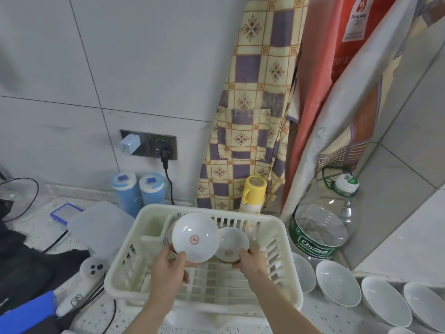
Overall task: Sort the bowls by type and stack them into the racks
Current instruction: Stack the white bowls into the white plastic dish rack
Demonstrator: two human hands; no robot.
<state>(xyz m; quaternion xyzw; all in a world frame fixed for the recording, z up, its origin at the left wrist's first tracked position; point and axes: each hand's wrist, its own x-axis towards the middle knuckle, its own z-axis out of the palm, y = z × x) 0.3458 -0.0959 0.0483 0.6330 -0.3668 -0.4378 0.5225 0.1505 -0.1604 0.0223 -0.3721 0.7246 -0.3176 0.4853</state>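
Observation:
A cream plastic dish rack (pixel 279 273) stands on the counter in front of me. My left hand (pixel 168 268) grips a white bowl with a red emblem (pixel 195 237), tilted on edge over the rack's left half. More bowls of the same kind (pixel 169 233) stand on edge behind it, mostly hidden. My right hand (pixel 250 261) holds a smaller white bowl with a red emblem and brown foot (pixel 232 244), just to the right of the first. A row of plain white bowls (pixel 337 285) leans on the counter right of the rack.
A large clear water bottle (pixel 320 227) stands right of the rack. Behind it are a yellow-capped bottle (pixel 254 194), hanging aprons (pixel 252 104) and two blue canisters (pixel 138 191). A plastic lid (pixel 101 222), a white controller (pixel 92 268), cables and dark cloth lie left.

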